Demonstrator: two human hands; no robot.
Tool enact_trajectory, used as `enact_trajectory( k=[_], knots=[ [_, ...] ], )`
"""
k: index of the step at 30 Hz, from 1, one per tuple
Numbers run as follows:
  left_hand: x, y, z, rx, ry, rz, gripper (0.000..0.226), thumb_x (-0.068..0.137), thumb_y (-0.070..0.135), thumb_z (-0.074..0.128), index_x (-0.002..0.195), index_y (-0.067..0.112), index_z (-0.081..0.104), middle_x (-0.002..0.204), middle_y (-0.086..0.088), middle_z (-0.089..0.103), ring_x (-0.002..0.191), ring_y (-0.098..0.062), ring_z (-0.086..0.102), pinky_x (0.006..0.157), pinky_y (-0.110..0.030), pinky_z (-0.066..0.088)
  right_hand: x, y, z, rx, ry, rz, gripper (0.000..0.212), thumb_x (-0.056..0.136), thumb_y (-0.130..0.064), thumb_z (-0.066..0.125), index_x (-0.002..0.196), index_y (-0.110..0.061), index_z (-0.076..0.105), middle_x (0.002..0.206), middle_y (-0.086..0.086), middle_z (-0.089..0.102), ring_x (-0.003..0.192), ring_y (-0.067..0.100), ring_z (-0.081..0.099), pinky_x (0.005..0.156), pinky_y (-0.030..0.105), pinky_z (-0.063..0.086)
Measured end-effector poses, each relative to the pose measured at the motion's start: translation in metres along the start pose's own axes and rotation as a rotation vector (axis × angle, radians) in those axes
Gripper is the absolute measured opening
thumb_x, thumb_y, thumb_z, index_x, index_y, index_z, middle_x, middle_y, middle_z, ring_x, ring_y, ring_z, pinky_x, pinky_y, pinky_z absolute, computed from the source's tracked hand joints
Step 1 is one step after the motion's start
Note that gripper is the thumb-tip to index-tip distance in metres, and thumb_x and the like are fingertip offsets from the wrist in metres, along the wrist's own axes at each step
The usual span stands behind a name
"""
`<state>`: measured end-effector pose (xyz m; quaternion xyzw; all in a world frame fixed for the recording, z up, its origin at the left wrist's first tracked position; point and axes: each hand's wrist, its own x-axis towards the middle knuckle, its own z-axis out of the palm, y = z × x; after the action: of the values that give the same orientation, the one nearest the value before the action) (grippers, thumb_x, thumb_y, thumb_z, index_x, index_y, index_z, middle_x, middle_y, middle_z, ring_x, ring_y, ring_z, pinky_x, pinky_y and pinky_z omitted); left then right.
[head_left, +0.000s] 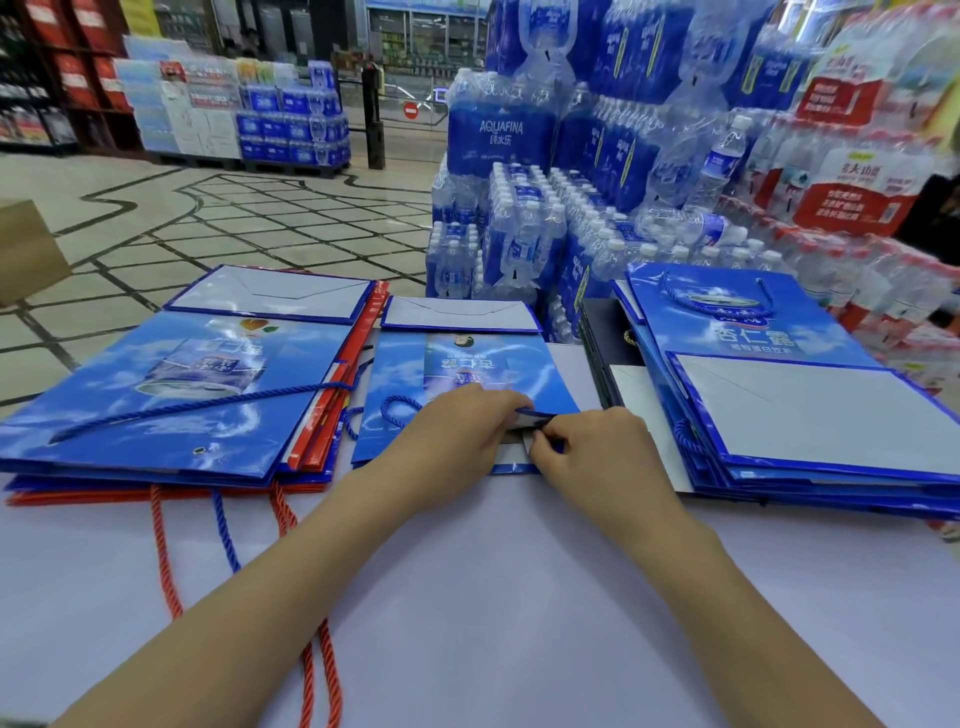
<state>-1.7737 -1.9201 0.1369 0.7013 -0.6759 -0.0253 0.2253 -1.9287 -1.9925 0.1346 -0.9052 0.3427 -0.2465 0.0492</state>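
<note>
A small flat blue paper gift bag (447, 364) lies in the middle of the white table (467, 597), its grey base flap folded at the far end. My left hand (457, 431) rests on the bag's near end, fingers curled at its open rim. My right hand (587, 447) pinches the blue edge of that rim beside the left hand. A blue rope handle (397, 408) loops out to the left of my left hand.
A stack of larger flat blue and red bags (171, 395) lies at the left, with red and blue rope handles (166, 556) trailing toward me. Another stack of blue bags (789, 405) lies at the right. Shrink-wrapped water bottle packs (524, 228) stand behind the table.
</note>
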Motion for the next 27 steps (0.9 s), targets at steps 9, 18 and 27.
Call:
enact_trajectory(
  k=[9,18,27],
  knots=[
    [0.002,-0.004,0.002,-0.075,-0.005,-0.084,0.030,0.101,0.022,0.040,0.125,0.024,0.057,0.112,-0.004,0.067,0.104,-0.028,0.059,0.086,-0.043,0.048,-0.002,0.001,-0.004,0.083,-0.101,0.032,0.023,0.084,-0.030,0.057,0.068,-0.013,0.059,0.062,0.005,0.060,0.065,0.025,0.054,0.065,0.037,0.049],
    [-0.003,-0.005,-0.010,-0.298,-0.001,-0.139,0.015,0.094,0.037,0.059,0.104,0.027,0.064,0.100,0.014,0.067,0.087,0.003,0.057,0.071,-0.008,0.040,0.001,0.008,-0.011,0.095,0.214,-0.009,0.018,0.081,-0.033,0.076,0.081,-0.022,0.062,0.069,-0.014,0.047,0.065,0.013,0.049,0.056,0.031,0.039],
    [-0.004,-0.004,-0.014,-0.374,-0.013,-0.181,0.017,0.094,0.041,0.056,0.088,0.028,0.064,0.087,0.016,0.065,0.084,0.003,0.057,0.069,-0.012,0.041,0.001,0.016,-0.012,0.141,0.105,-0.058,0.013,0.087,-0.035,0.071,0.081,-0.024,0.068,0.081,-0.010,0.062,0.074,0.013,0.056,0.068,0.034,0.048]
  ],
)
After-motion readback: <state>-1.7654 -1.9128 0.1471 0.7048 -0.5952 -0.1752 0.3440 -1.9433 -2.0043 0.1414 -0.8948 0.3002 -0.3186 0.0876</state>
